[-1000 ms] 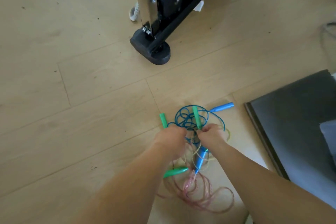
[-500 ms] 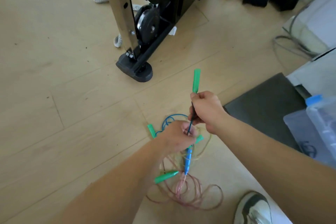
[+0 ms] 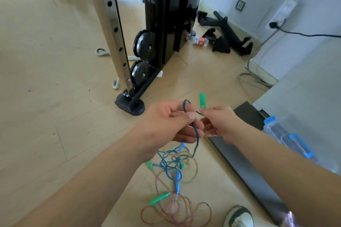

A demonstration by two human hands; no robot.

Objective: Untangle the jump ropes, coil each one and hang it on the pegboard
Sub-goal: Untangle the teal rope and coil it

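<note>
We are holding the blue jump rope (image 3: 197,135) up by its green handle (image 3: 202,100) — right hand (image 3: 220,124) pinching the handle's base, left hand (image 3: 166,125) pinching the cord beside it — while the tangle (image 3: 172,164) is lying knotted on the wooden floor (image 3: 55,97), nothing coiled or hung yet.

Bare left hand (image 3: 166,125), right hand (image 3: 219,123) — white sneaker (image 3: 239,216), dark trim

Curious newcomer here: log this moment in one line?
phase: untangling | left hand: pinches blue rope | right hand: holds green handle | tangle: on floor
</note>
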